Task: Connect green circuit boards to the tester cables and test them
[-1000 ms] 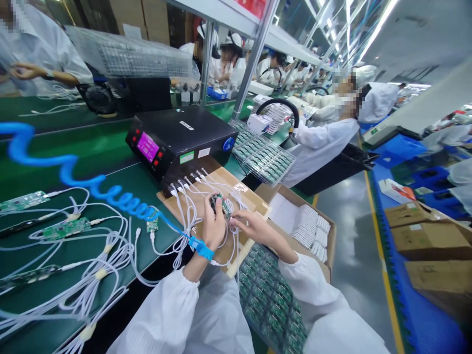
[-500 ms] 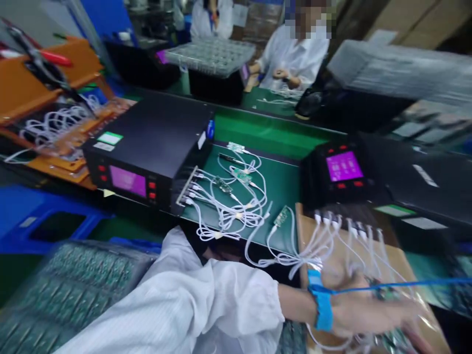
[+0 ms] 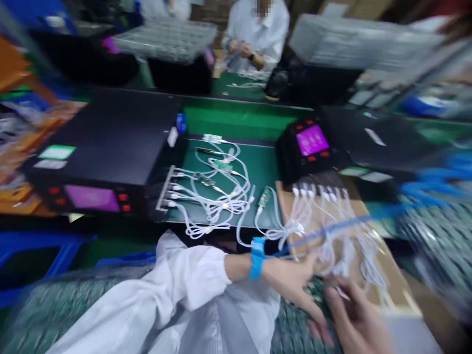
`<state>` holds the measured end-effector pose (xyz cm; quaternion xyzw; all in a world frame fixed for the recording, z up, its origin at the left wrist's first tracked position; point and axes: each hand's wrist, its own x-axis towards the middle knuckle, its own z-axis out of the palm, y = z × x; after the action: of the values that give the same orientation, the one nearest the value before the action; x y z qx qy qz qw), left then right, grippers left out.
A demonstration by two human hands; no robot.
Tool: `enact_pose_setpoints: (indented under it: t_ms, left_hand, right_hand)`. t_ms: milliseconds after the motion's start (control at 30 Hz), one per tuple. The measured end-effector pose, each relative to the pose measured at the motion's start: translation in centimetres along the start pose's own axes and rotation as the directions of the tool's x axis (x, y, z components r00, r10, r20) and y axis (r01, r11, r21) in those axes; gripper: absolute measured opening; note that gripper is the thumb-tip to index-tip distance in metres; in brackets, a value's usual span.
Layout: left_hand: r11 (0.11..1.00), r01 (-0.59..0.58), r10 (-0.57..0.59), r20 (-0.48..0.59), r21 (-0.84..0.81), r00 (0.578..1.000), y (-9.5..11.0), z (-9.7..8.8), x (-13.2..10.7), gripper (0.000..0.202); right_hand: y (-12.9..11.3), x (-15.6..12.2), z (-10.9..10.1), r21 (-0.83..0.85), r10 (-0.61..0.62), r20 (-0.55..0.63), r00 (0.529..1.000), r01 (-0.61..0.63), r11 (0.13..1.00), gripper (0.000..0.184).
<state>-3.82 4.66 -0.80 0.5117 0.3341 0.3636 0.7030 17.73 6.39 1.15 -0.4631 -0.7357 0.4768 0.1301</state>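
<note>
A blue strap circles the wrist of my left hand (image 3: 289, 280), which reaches in from the left with its fingers closed around a small green circuit board (image 3: 315, 287). Facing it from the lower right, my right hand (image 3: 357, 314) has its fingers pinched together at the board's side. A bit of white cable (image 3: 343, 294) shows between those fingers, though blur hides its end. Just beyond both hands, bundled white cables (image 3: 346, 253) lie on a brown board (image 3: 387, 265). Another circuit board (image 3: 264, 197), wired to a white cable, rests left of that brown board.
A black test box (image 3: 110, 132) with a purple screen stands at left, a second black box (image 3: 313, 142) at right. Coiled white cables (image 3: 224, 206) and several circuit boards lie between them. Trays of circuit boards (image 3: 73, 305) sit near my lap. A co-worker (image 3: 254, 39) sits across.
My left hand has come back leftward and nearer, holding a circuit board. My right hand now shows clearly beside it. The view has swung to the right.
</note>
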Motion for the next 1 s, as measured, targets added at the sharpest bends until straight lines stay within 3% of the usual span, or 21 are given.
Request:
enact_pose_setpoints:
  t_ms: [67, 167, 233, 333, 467, 533, 667, 800, 867, 900, 1000]
  left_hand:
    - [0.992, 0.128, -0.125, 0.132, -0.02, 0.983, 1.2, -0.3, -1.9, 0.143]
    - [0.939, 0.332, -0.316, 0.154, -0.093, 0.936, 3.0, -1.3, -3.9, 0.129]
    - [0.91, 0.405, -0.388, 0.16, -0.088, 0.908, 3.8, -1.6, -4.8, 0.128]
    - [0.864, 0.495, -0.475, 0.179, -0.093, 0.862, 4.2, -0.9, -6.5, 0.128]
    - [0.79, 0.611, -0.61, 0.04, -0.038, 0.791, 2.9, -0.3, -8.3, 0.124]
    - [0.746, 0.665, -0.666, -0.01, 0.031, 0.746, 1.5, -0.5, -8.7, 0.122]
    - [0.726, 0.677, -0.681, -0.018, 0.118, 0.732, -1.3, -1.0, -9.1, 0.118]
    - [0.718, 0.688, -0.688, -0.043, 0.107, 0.725, -2.0, -1.2, -9.3, 0.111]
    - [0.735, 0.671, -0.663, -0.1, 0.102, 0.742, -1.8, -1.6, -9.2, 0.107]
    - [0.742, 0.662, -0.65, -0.128, 0.103, 0.749, -1.8, -1.9, -9.1, 0.103]
    - [0.73, 0.678, -0.664, -0.15, 0.085, 0.733, -2.2, -3.4, -8.7, 0.102]
  right_hand:
    - [-2.6, -0.4, 3.1, 0.243, 0.119, 0.062, 0.991, -0.13, 0.961, 0.045]
    - [-4.9, 0.5, 6.5, 0.504, 0.127, -0.005, 0.992, -0.107, 0.857, 0.05]
    - [-5.1, 0.6, 8.0, 0.603, 0.156, -0.075, 0.985, -0.079, 0.794, 0.051]
    - [-4.7, -0.8, 10.0, 0.709, 0.144, -0.007, 0.99, -0.097, 0.698, 0.048]
    - [-4.1, -2.7, 12.4, 0.842, 0.109, 0.07, 0.992, -0.117, 0.527, 0.053]
    - [-3.3, -3.3, 13.1, 0.866, 0.136, 0.09, 0.987, -0.145, 0.478, 0.056]
    - [-0.3, -4.8, 14.0, 0.884, 0.22, 0.153, 0.963, -0.233, 0.406, 0.056]
    - [5.9, -7.1, 14.8, 0.919, 0.287, 0.239, 0.928, -0.312, 0.243, 0.051]
    - [10.2, -8.4, 14.9, 0.948, 0.487, 0.196, 0.851, -0.291, 0.126, 0.05]
    - [12.5, -9.1, 14.7, 0.968, 0.641, 0.127, 0.757, -0.236, 0.087, 0.05]
    - [19.4, -11.6, 13.8, 0.984, 0.826, -0.001, 0.563, -0.145, 0.101, 0.043]
